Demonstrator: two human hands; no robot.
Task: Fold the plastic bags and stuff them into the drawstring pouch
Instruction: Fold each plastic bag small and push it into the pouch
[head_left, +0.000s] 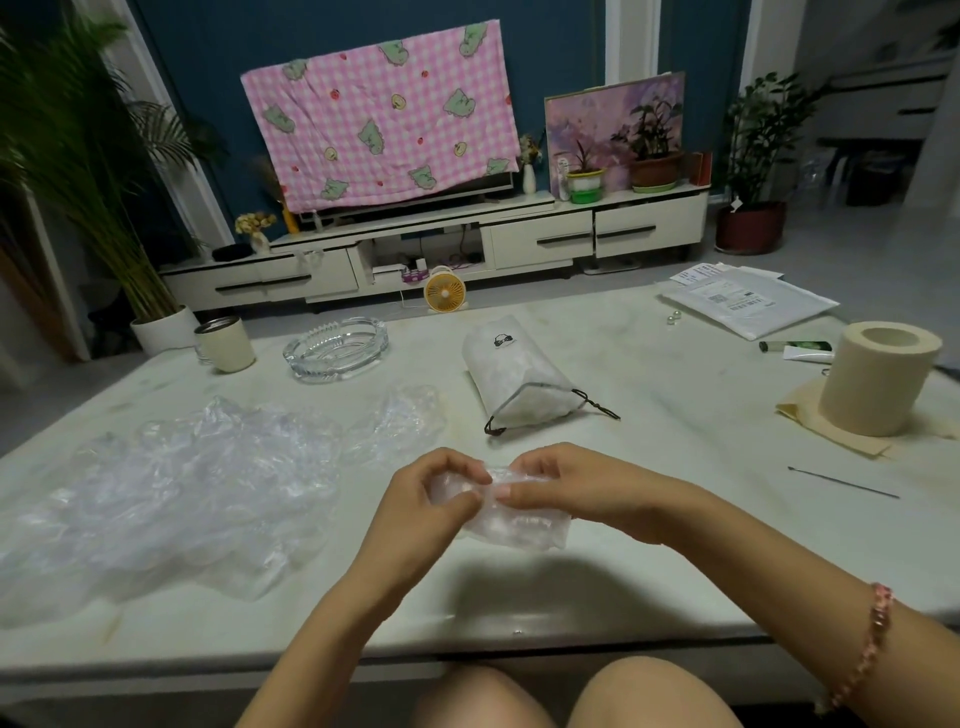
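Both our hands pinch one small folded plastic bag (519, 530), our left hand (431, 501) curled round its left end and our right hand (569, 488) nipping its top edge with thumb and fingertips, so each hand is closed on the bag. We hold it low over the near middle of the pale marble-look table (675, 431), which stands in a living room with a dark blue wall. Across the floor we see a long white TV stand (545, 239), a screen draped in pink checked cloth (384, 114), a painting (613, 124), a tall palm (67, 156) at far left and a small yellow fan (445, 291) on the floor. On the table's left lies a loose heap of clear plastic bags (208, 483), spread flat and crumpled. Behind it stand a cream cup (226, 344), whose inside we cannot see, and a glass ashtray (336, 348). On the right are a roll of tissue (878, 376), upright, and some mailers (748, 301). The white drawstring pouch (514, 374) lies on its side just beyond our hands, plump, its long axis running away from us and its corded mouth turned toward us and slightly right; what fills it we cannot tell. The bag we hold lies with its long axis left to right, its right end a little lower.
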